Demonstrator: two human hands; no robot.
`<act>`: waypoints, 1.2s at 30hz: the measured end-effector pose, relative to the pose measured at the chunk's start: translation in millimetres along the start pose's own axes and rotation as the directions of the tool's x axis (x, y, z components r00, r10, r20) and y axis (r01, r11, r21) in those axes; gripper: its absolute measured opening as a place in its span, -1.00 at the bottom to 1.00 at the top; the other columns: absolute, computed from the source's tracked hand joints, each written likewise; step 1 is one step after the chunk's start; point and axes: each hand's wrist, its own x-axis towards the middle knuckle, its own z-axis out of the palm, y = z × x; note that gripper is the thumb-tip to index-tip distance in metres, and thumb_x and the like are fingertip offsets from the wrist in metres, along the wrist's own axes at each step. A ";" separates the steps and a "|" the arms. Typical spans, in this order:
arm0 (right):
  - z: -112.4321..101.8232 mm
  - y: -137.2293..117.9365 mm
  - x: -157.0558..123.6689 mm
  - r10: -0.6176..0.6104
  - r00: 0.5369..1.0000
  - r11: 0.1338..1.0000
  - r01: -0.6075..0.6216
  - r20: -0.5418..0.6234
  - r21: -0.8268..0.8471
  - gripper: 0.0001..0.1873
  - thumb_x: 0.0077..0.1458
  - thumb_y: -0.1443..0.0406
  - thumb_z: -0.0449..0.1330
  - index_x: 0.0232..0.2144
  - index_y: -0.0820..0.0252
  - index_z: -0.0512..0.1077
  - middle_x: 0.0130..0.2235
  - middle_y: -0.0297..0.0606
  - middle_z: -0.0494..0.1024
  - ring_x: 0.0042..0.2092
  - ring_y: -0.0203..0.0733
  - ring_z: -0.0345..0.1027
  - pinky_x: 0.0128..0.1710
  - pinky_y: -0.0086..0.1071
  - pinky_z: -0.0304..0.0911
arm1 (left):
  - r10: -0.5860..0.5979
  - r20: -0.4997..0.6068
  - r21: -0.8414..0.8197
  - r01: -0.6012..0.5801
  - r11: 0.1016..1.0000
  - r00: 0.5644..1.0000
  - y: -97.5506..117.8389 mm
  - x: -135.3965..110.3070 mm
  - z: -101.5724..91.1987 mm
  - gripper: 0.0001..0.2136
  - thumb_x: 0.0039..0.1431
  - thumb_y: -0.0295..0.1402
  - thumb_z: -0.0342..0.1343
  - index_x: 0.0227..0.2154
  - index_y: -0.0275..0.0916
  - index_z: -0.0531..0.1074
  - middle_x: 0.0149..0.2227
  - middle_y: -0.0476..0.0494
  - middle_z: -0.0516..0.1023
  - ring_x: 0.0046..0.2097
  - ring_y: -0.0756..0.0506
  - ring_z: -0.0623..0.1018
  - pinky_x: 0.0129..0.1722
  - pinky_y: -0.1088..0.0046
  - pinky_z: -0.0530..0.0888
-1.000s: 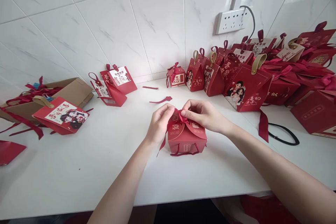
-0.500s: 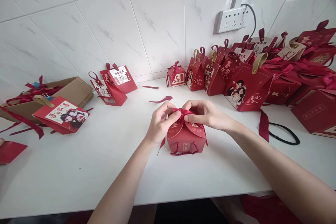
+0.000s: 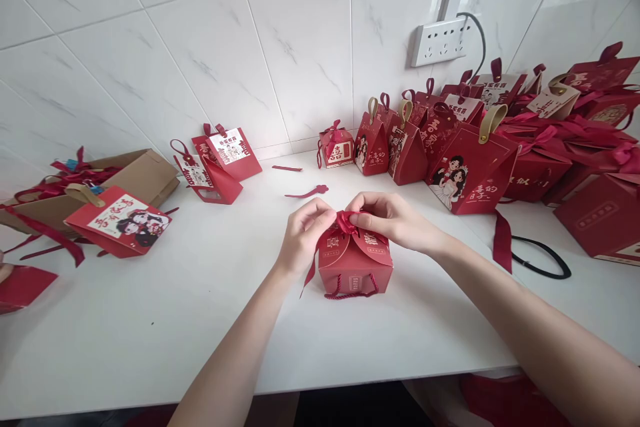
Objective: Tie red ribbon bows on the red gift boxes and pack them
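A small red gift box [image 3: 354, 268] with rounded top flaps and a cord handle stands on the white table [image 3: 150, 320] in the middle of the view. A red ribbon [image 3: 346, 221] is gathered on top of it, with one tail hanging down its left side. My left hand [image 3: 304, 235] pinches the ribbon from the left, fingers closed. My right hand [image 3: 393, 217] pinches the same ribbon from the right, fingers closed, resting over the box's top.
Many finished red gift bags [image 3: 470, 163] crowd the back right along the tiled wall. A brown cardboard box [image 3: 135, 177] with ribbons and flat red bags [image 3: 117, 220] lie at left. Loose ribbon pieces [image 3: 307, 192] lie behind the box. A black cable [image 3: 543, 260] runs at right.
Both hands have kept working the ribbon on top of the box; the fingers shifted slightly and the ribbon knot looks tighter. The box stays in place.
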 end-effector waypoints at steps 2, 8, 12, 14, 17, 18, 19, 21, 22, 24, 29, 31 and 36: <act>1.0 0.4 0.5 -0.022 1.000 1.000 0.022 -0.016 -0.019 -0.71 0.07 0.10 0.19 -0.41 0.24 0.34 -0.48 -0.36 0.36 -0.50 -0.41 0.14 -0.55 -0.50 0.04 | 0.012 -0.012 0.012 -0.012 1.000 1.000 -0.7 -0.1 -0.3 -0.76 0.11 -0.23 0.10 -0.58 -0.24 0.32 -0.54 0.01 0.34 -0.46 0.02 0.31 -0.42 0.49 0.25; 3.5 1.1 0.7 -0.042 0.999 0.997 0.040 -0.024 -0.059 -0.70 0.10 0.09 0.16 -0.39 0.23 0.31 -0.49 -0.39 0.33 -0.50 -0.41 0.13 -0.53 -0.50 0.07 | -0.022 0.004 -0.085 0.022 0.996 1.000 -3.8 -0.2 -0.8 -0.76 0.11 -0.24 0.12 -0.57 -0.25 0.30 -0.53 0.02 0.34 -0.46 0.03 0.31 -0.43 0.51 0.25; 3.1 1.1 -0.1 -0.045 0.999 0.998 0.044 -0.013 -0.052 -0.69 0.10 0.07 0.15 -0.37 0.22 0.30 -0.47 -0.37 0.34 -0.49 -0.40 0.14 -0.53 -0.49 0.07 | -0.041 -0.007 -0.085 0.040 0.996 0.999 -3.3 0.0 -0.1 -0.74 0.12 -0.22 0.11 -0.57 -0.25 0.29 -0.55 0.03 0.31 -0.49 0.05 0.27 -0.46 0.52 0.23; 2.0 0.3 -0.7 -0.055 0.998 0.998 0.055 0.011 -0.039 -0.71 0.09 0.10 0.17 -0.38 0.22 0.30 -0.45 -0.36 0.35 -0.47 -0.39 0.16 -0.52 -0.49 0.08 | -0.041 -0.016 -0.065 0.040 0.997 0.999 -2.3 0.0 0.1 -0.74 0.11 -0.21 0.12 -0.57 -0.25 0.28 -0.56 0.04 0.29 -0.50 0.06 0.25 -0.47 0.52 0.22; 0.0 -0.9 -1.1 -0.072 0.996 0.996 0.074 0.062 -0.042 -0.73 0.00 0.15 0.26 -0.42 0.23 0.32 -0.47 -0.37 0.35 -0.46 -0.38 0.18 -0.51 -0.49 0.09 | -0.036 -0.010 -0.050 0.036 0.998 0.999 -1.9 0.2 -0.2 -0.74 0.11 -0.22 0.12 -0.58 -0.24 0.28 -0.56 0.05 0.28 -0.50 0.05 0.26 -0.46 0.51 0.23; -0.7 -1.0 -1.1 -0.068 0.995 0.997 0.071 0.074 -0.043 -0.73 -0.02 0.16 0.28 -0.43 0.23 0.33 -0.47 -0.37 0.35 -0.46 -0.38 0.18 -0.50 -0.48 0.10 | -0.039 -0.005 -0.055 0.038 0.998 0.999 -2.2 0.3 -0.5 -0.74 0.10 -0.21 0.12 -0.58 -0.24 0.28 -0.55 0.04 0.30 -0.49 0.05 0.28 -0.45 0.51 0.24; -1.3 -0.9 -1.0 -0.056 0.995 0.997 0.059 0.081 -0.039 -0.72 -0.03 0.16 0.29 -0.44 0.24 0.35 -0.47 -0.37 0.36 -0.46 -0.37 0.19 -0.50 -0.48 0.10 | -0.045 0.000 -0.063 0.045 0.997 0.999 -2.6 0.4 -0.9 -0.74 0.10 -0.21 0.12 -0.58 -0.24 0.28 -0.54 0.03 0.33 -0.48 0.04 0.30 -0.43 0.50 0.25; -2.6 0.2 -0.5 -0.032 0.996 0.999 0.033 0.085 -0.014 -0.72 -0.02 0.14 0.28 -0.43 0.25 0.37 -0.46 -0.35 0.38 -0.45 -0.36 0.22 -0.50 -0.47 0.11 | -0.061 0.015 -0.085 0.062 0.994 0.998 -4.0 0.8 -1.9 -0.74 0.09 -0.21 0.13 -0.57 -0.24 0.30 -0.53 0.01 0.37 -0.45 0.01 0.34 -0.41 0.48 0.28; -3.2 1.1 -0.2 -0.026 0.996 1.000 0.026 0.085 0.004 -0.71 -0.01 0.13 0.27 -0.42 0.25 0.37 -0.46 -0.34 0.39 -0.44 -0.35 0.23 -0.49 -0.46 0.12 | -0.068 0.024 -0.097 0.070 0.993 0.997 -4.7 1.0 -2.4 -0.75 0.08 -0.20 0.13 -0.57 -0.24 0.30 -0.52 0.00 0.38 -0.45 0.00 0.36 -0.40 0.47 0.29; -4.3 3.2 0.5 -0.036 0.996 0.999 0.033 0.084 0.028 -0.71 -0.02 0.13 0.28 -0.45 0.25 0.37 -0.43 -0.31 0.42 -0.42 -0.33 0.26 -0.46 -0.45 0.15 | -0.073 0.034 -0.119 0.076 0.990 0.997 -6.1 1.4 -3.6 -0.74 0.06 -0.20 0.14 -0.58 -0.25 0.31 -0.52 -0.01 0.39 -0.44 -0.01 0.37 -0.40 0.45 0.30; -4.6 5.9 2.3 -0.060 0.997 0.997 0.057 0.053 0.058 -0.67 -0.06 0.11 0.31 -0.53 0.24 0.34 -0.36 -0.24 0.47 -0.38 -0.29 0.29 -0.41 -0.41 0.18 | -0.055 0.031 -0.109 0.058 0.992 0.998 -6.2 0.8 -4.6 -0.74 0.07 -0.21 0.14 -0.58 -0.26 0.32 -0.52 -0.02 0.39 -0.45 0.00 0.37 -0.40 0.46 0.30; -3.8 4.9 2.6 -0.046 0.999 0.997 0.045 0.022 0.061 -0.67 -0.07 0.10 0.32 -0.51 0.24 0.35 -0.37 -0.26 0.47 -0.37 -0.29 0.29 -0.40 -0.40 0.18 | -0.025 0.040 -0.076 0.028 0.997 0.999 -4.3 -0.2 -3.5 -0.76 0.08 -0.21 0.15 -0.54 -0.26 0.34 -0.50 -0.02 0.39 -0.42 0.00 0.38 -0.38 0.47 0.31; -2.1 0.9 2.3 -0.056 0.998 0.998 0.056 0.016 0.017 -0.69 -0.09 0.12 0.32 -0.51 0.23 0.37 -0.41 -0.30 0.45 -0.39 -0.31 0.27 -0.39 -0.41 0.18 | 0.022 0.044 0.050 -0.024 0.998 0.999 0.6 -1.0 0.9 -0.77 -0.06 -0.24 0.28 -0.40 -0.23 0.39 -0.44 -0.01 0.42 -0.38 0.00 0.41 -0.35 0.48 0.33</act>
